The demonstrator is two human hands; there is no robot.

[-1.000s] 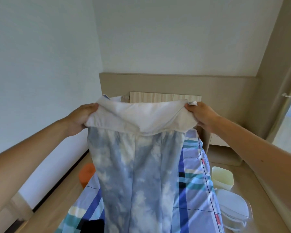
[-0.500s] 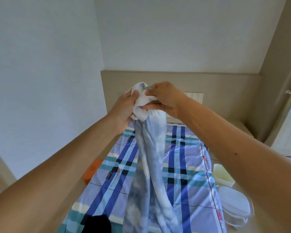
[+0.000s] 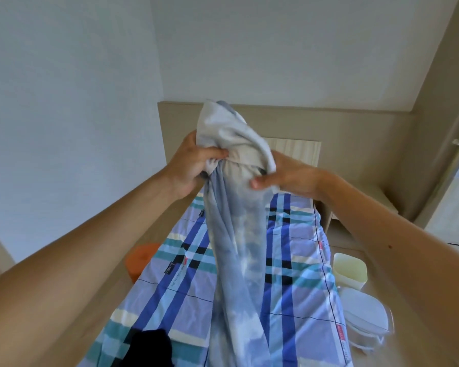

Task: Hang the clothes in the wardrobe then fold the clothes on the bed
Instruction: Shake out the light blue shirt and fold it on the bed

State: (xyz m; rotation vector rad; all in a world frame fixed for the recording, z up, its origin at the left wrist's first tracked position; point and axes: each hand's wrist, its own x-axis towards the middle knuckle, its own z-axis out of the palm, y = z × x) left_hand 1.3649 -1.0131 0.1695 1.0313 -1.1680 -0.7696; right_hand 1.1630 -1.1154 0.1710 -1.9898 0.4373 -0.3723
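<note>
Trousers point(image 3: 236, 247) hang above the bed point(image 3: 297, 260), waistband bunched between left hand point(image 3: 194, 165) and right hand point(image 3: 286, 177), both gripping it close together; best align the legs evenly before laying them flat to fold

A left hand point(image 3: 194, 165) and a right hand point(image 3: 289, 176) are holding one blue garment point(image 3: 239, 247) over one bed point(image 3: 297, 260), with one black garment point(image 3: 149, 348) lying on it, one orange object point(image 3: 138, 260) sitting left of it and two tubs point(image 3: 350, 271) point(image 3: 366, 313) right of it.
</note>
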